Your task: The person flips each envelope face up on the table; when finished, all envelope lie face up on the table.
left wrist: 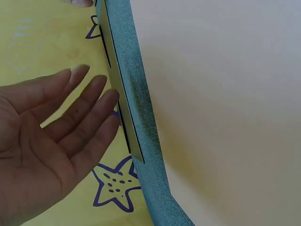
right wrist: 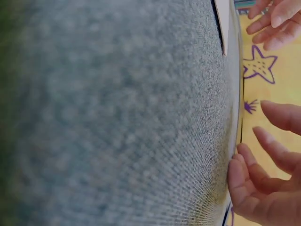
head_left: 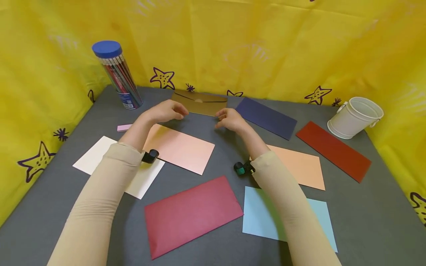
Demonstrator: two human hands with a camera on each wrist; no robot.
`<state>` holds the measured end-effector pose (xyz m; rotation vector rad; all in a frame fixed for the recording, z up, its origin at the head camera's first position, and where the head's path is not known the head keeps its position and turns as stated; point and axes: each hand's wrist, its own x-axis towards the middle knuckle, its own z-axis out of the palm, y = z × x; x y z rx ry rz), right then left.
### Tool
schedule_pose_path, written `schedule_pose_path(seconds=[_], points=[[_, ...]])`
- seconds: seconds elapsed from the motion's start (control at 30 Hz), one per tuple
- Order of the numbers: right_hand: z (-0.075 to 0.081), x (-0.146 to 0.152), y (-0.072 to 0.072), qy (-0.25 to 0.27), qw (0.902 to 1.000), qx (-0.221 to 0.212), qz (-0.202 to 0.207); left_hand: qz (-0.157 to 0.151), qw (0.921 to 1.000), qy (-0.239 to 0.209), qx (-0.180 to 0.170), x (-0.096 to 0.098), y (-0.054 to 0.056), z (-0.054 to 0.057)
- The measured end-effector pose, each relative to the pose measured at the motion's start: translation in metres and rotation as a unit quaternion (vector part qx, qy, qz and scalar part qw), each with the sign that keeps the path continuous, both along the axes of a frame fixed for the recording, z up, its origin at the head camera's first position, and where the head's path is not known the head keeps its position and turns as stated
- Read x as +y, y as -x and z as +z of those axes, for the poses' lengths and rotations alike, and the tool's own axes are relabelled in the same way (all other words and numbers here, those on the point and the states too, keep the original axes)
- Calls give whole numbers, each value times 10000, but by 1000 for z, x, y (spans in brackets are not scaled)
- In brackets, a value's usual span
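A gold envelope (head_left: 199, 107) with its flap side up lies at the back of the table, below the yellow cloth. My left hand (head_left: 168, 111) hovers near its front left corner, fingers loosely bent and holding nothing. Close to the front right corner is my right hand (head_left: 229, 119), its fingers relaxed and parted. In the left wrist view the left palm (left wrist: 47, 136) shows bare, with the envelope's edge (left wrist: 120, 89) behind the fingertips. The right wrist view shows the right hand (right wrist: 268, 183) with fingertips low by the envelope's edge.
Pink (head_left: 181, 147), cream (head_left: 146, 179), crimson (head_left: 194, 216), light blue (head_left: 259, 214), peach (head_left: 303, 166), navy (head_left: 266, 117) and red (head_left: 332, 150) envelopes lie around. A pencil tub (head_left: 119, 75) stands back left, a white bucket (head_left: 354, 118) back right. A small pink block (head_left: 124, 128) lies left.
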<state>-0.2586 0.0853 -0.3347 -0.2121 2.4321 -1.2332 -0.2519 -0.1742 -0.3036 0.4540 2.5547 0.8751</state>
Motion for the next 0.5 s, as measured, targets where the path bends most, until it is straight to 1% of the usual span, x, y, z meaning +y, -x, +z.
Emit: schedule_pose_path(seconds=[0.13, 0.23, 0.37, 0.5], points=[[0, 3, -4, -427, 9985, 148, 309, -477, 9988, 114, -81, 5, -1, -3], [0, 3, -7, -615, 9960, 237, 604, -759, 9967, 210, -179, 6, -3, -5], [1, 1, -10, -728, 9923, 292, 957, -1040, 9938, 287, -282, 3, -6, -6], [2, 0, -12, -762, 9892, 285, 1216, -1197, 9916, 250, -421, 1, -8, -7]])
